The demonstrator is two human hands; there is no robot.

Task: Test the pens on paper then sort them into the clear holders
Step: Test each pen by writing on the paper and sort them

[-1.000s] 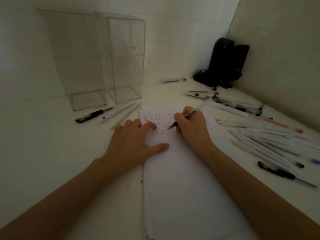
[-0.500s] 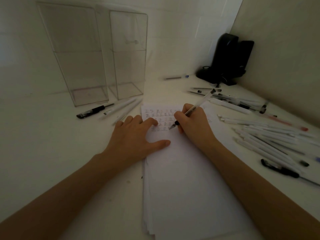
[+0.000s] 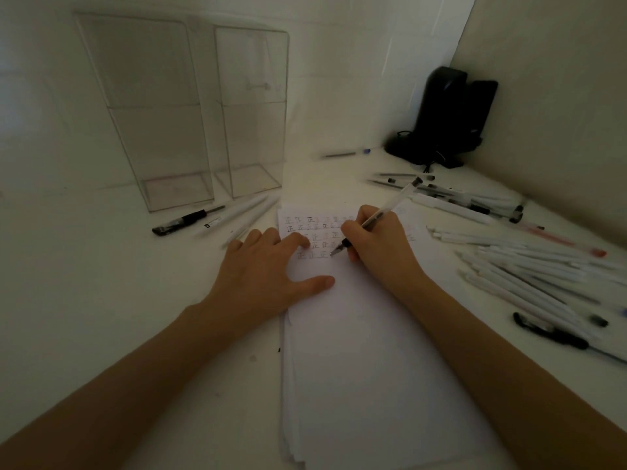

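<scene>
Right hand: the right hand [image 3: 376, 245] grips a clear-barrelled pen with a black tip [image 3: 380, 215] in a writing hold, nib touching the paper.
Left hand: the left hand [image 3: 261, 269] lies flat, fingers spread and relaxed, pressing the sheet.
Paper: a stack of white paper sheets [image 3: 366, 368] with rows of small test marks near its far end.
Holders: two tall clear plastic holders [image 3: 190, 106] stand upright, side by side, beyond the paper to the left.
Sorted side: a black pen [image 3: 186, 220] and white pens [image 3: 244, 212] lie just before the holders.
Untested: a pile of white pens [image 3: 529, 269] lies right of the paper.
</scene>
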